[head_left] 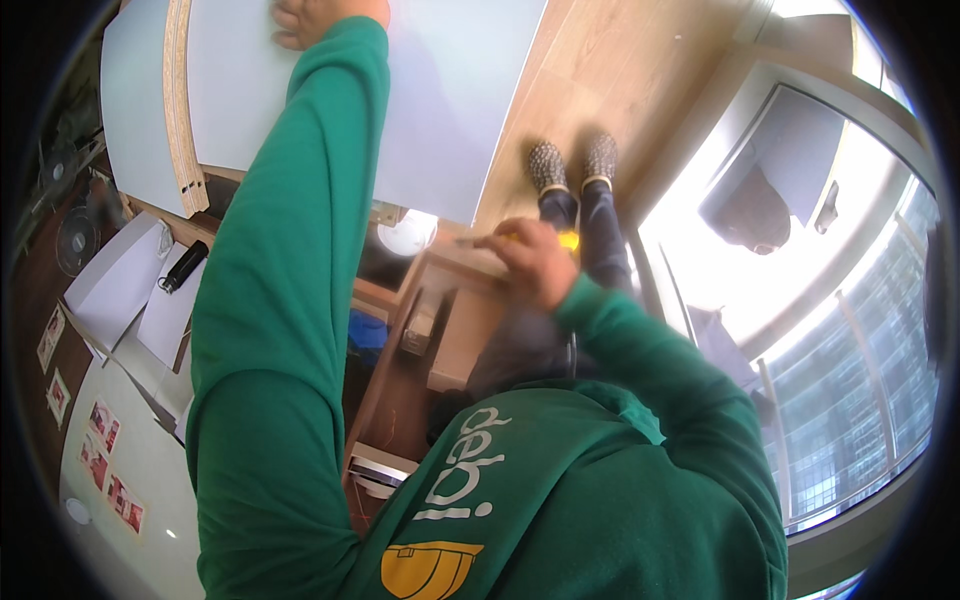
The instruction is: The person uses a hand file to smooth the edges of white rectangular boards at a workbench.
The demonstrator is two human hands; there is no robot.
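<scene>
At frame centre, right hand [538,262] grips yellow-handled tool [570,241]; left hand [328,16], spread unclear, seemingly braces white panel [445,100]; next likely needs steady aim.

1. 12 o'clock: white panel [445,100], smooth, with a soft sheen.
2. 1 o'clock: floor [585,70], wood-grained, smooth.
3. 2 o'clock: yellow handle [569,241], apparently plastic, blurred.
4. 8 o'clock: white tabletop [165,490], glossy.
5. Between 9 and 10: green sleeve [280,260], matt, soft cloth.
6. 10 o'clock: pale strip [178,100], wood-like.
</scene>
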